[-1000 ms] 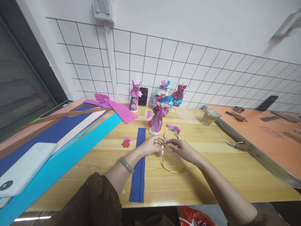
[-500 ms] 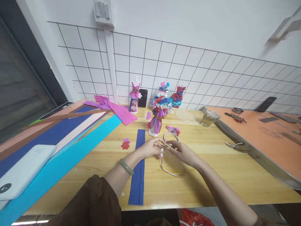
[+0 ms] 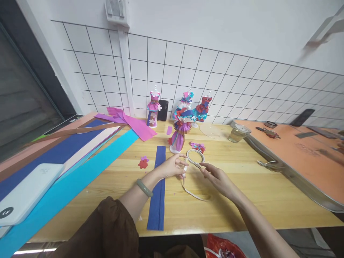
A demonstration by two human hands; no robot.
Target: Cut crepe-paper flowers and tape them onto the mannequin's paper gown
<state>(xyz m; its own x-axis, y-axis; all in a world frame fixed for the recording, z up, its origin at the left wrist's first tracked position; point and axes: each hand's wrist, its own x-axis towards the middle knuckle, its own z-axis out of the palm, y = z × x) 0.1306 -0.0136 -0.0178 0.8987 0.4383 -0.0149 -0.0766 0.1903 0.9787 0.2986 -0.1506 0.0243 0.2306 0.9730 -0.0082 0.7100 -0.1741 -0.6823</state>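
A narrow white strip of tape [image 3: 191, 194] hangs from the fingers of my left hand [image 3: 174, 167], which are closed on its upper end. The strip's lower end curls along the wooden table. My right hand [image 3: 215, 176] pinches a thin dark object [image 3: 198, 165] whose kind I cannot make out. Its fingertips are at the near edge of a white tape roll [image 3: 188, 154]; whether they touch it I cannot tell. Under my left wrist lies a long dark blue crepe paper strip [image 3: 155, 208].
Behind my hands stand small dress forms in crepe paper, one pink [image 3: 153, 106], one red and blue [image 3: 202, 108]. Paper flowers [image 3: 143, 163] lie left. Wide paper strips [image 3: 88, 179] and a white device [image 3: 32, 190] fill the left side. A cup [image 3: 238, 134] stands right.
My right hand has moved away from my left, toward the tape roll, taking the thin dark object with it. My left hand keeps hold of the white strip.
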